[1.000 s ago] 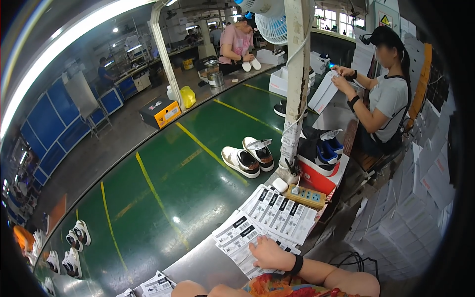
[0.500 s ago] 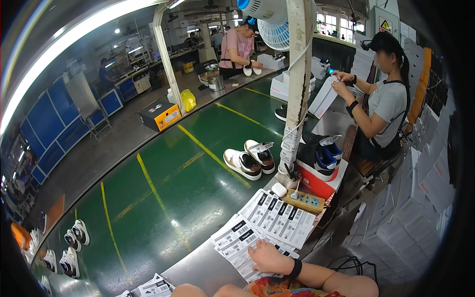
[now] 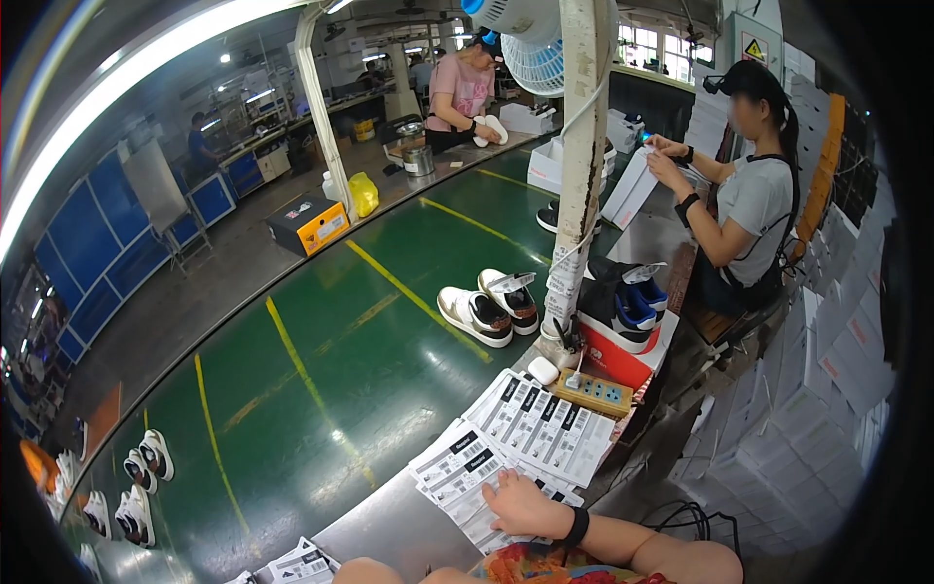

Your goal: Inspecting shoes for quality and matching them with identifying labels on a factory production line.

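Note:
My right hand (image 3: 523, 504), with a black band at the wrist, lies on a stack of printed label sheets (image 3: 457, 465) at the near edge of the bench. Its fingers are apart and slightly bent, touching the paper without gripping it. More label sheets (image 3: 545, 423) are fanned out just beyond, towards a yellow power strip (image 3: 592, 392). My left hand does not show; only rounded bare skin appears at the lower edge. Another small pile of labels (image 3: 302, 563) sits at the bottom left. A pair of white and brown sneakers (image 3: 489, 310) stands on the green conveyor belt.
A white post (image 3: 580, 156) rises beside a red shoebox (image 3: 623, 355) with dark sneakers. Several shoes (image 3: 136, 511) stand at the belt's left. At right, a co-worker (image 3: 754, 195) holds a white box (image 3: 630, 190); another person (image 3: 457, 92) stands across the belt.
The person across the belt has lifted and tilted the white shoes. My right hand stays on the sheets, almost unmoved. The whole view has shifted slightly.

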Action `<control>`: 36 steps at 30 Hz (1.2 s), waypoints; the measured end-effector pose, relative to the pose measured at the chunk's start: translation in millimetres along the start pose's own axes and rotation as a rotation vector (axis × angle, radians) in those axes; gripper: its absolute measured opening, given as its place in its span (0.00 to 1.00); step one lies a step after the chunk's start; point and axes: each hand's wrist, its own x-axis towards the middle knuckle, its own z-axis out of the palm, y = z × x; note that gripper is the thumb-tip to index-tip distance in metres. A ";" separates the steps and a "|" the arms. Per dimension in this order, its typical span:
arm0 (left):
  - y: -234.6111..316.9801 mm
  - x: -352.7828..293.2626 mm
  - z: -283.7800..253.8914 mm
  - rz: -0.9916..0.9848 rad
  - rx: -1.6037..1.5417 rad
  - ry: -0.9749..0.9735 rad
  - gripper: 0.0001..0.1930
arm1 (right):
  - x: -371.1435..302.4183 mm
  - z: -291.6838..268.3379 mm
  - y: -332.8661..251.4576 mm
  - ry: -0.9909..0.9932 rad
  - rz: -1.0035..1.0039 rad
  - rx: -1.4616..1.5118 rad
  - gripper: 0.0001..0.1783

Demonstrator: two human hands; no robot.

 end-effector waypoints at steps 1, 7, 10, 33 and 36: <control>-0.1 0.1 0.2 0.016 0.003 -0.002 0.02 | -0.1 1.0 0.1 0.024 0.002 -0.010 0.42; -3.3 3.5 -3.1 0.009 0.036 0.002 0.03 | -0.8 4.0 0.3 0.139 -0.035 -0.049 0.40; 1.7 3.4 -1.0 -0.014 0.011 -0.010 0.03 | 0.1 4.7 -0.1 0.126 -0.023 -0.037 0.40; 4.2 2.8 5.6 -0.118 -0.072 0.050 0.08 | -1.6 5.8 -0.8 0.140 -0.015 -0.020 0.41; 6.3 -0.4 -2.5 -0.337 -0.043 0.236 0.16 | -1.0 4.4 -1.2 0.124 -0.008 -0.009 0.40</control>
